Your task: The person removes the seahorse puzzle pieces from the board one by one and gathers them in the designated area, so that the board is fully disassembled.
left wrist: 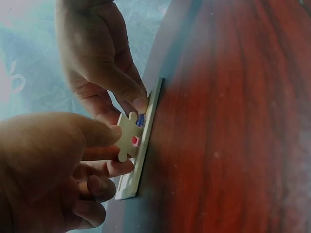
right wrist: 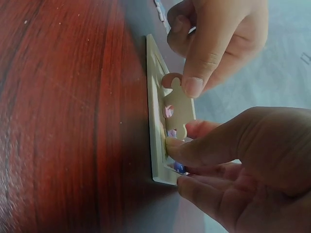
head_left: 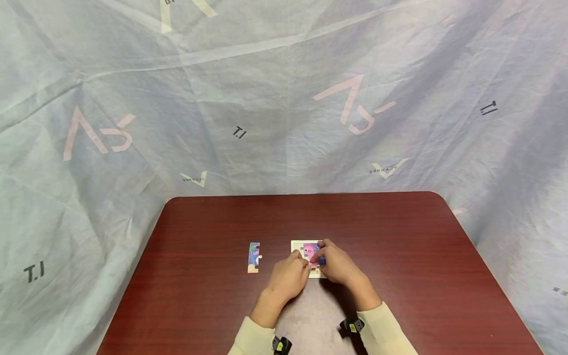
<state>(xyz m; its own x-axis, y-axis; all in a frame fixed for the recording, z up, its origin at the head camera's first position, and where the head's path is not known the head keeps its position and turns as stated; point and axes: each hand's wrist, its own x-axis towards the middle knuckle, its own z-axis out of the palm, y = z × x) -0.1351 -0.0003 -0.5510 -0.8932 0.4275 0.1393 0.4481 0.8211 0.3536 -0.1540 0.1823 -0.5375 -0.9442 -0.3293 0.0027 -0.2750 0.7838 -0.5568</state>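
Observation:
A jigsaw piece [head_left: 308,251] with a pink character stands tilted over a cream puzzle tray [head_left: 316,276]. My left hand [head_left: 287,276] pinches one end of this piece between thumb and fingers; its plain back [left wrist: 127,133] shows in the left wrist view. My right hand [head_left: 337,261] is at the tray's right side. There its thumb [right wrist: 182,149] rests low beside a blue piece [right wrist: 178,167] in the tray, and another fingertip touches the far side of the tilted piece. Whether the right fingers grip anything is partly hidden.
A tall, narrow blue jigsaw piece [head_left: 254,257] lies on the reddish-brown table [head_left: 199,296], left of the tray. Pale printed cloth [head_left: 266,98] hangs behind the table and on both sides. Each wrist wears a small black camera [head_left: 352,326].

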